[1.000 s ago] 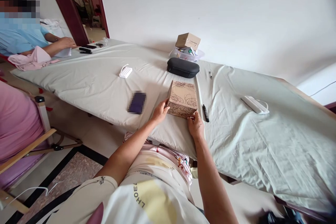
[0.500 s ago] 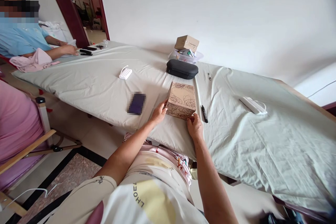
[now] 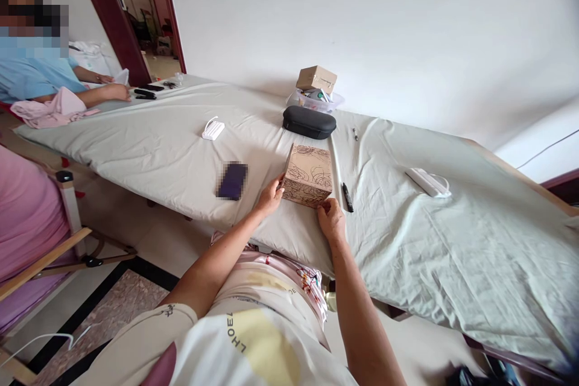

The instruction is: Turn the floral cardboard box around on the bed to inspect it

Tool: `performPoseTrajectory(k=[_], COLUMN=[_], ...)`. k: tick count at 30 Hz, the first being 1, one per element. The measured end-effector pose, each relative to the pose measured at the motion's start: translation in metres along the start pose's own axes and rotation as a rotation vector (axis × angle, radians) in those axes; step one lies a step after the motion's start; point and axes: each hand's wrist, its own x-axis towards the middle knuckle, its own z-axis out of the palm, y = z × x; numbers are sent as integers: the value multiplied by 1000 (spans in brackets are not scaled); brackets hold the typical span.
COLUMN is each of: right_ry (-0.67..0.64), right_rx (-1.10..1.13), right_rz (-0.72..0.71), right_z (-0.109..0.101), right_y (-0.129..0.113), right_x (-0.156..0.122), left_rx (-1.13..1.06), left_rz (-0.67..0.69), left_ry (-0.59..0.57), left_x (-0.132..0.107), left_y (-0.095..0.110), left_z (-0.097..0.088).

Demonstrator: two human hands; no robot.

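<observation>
Still, almost nothing has moved: the left hand [image 3: 270, 196] pinches the left flap of the patterned box [image 3: 308, 174], the right hand [image 3: 331, 220] touches its near corner, grip unclear; the box stays on the desk [image 3: 443, 235].

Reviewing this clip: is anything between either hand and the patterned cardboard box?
Nothing visible. The left hand touches the patterned box at its near left edge, the right hand its near right corner. The black marker lies right of the box, not in between.
</observation>
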Motion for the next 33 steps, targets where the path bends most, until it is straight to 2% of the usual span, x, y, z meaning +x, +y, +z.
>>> performPoseTrajectory(k=[7, 18, 25, 33], right_ry=[-9, -25, -13, 15], right_rx=[6, -55, -59, -27], right_rz=[23, -7, -11, -68], right_z=[-1, 2, 3, -1], right_y=[-5, 2, 1, 6], right_x=[0, -2, -2, 1], left_rx=[33, 14, 90, 44], left_rz=[42, 42, -4, -35], left_ry=[-5, -9, -6, 0], left_x=[1, 2, 2, 0], left_y=[-5, -8, -4, 4], left_z=[0, -1, 0, 2])
